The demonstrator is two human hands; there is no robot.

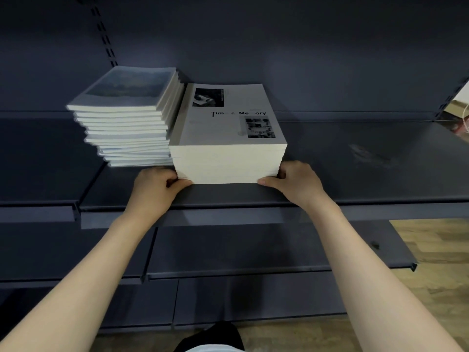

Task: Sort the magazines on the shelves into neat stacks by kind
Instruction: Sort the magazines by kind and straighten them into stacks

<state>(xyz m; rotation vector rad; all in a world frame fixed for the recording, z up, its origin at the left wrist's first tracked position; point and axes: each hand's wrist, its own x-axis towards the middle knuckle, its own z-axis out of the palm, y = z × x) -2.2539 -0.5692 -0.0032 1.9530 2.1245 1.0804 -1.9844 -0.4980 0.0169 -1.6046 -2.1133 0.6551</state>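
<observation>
Two stacks of magazines stand side by side on the dark shelf [355, 174]. The right stack [228, 158] is squared up, and its white top cover reads "Time & Memory" with two small photos. My left hand [154, 189] grips its lower left front corner, thumb along the front bottom edge. My right hand [297, 181] grips the lower right front corner the same way. The left stack [127, 128] is taller, with a grey landscape photo on top; its magazines are stepped and a little uneven.
More dark shelves [253, 250] run below, and the shelf continues to the left [38, 161]. Slotted uprights run up the back panel [104, 34]. A cardboard box with a cord [459, 102] shows at the far right edge. Wood floor [436, 245] lies at lower right.
</observation>
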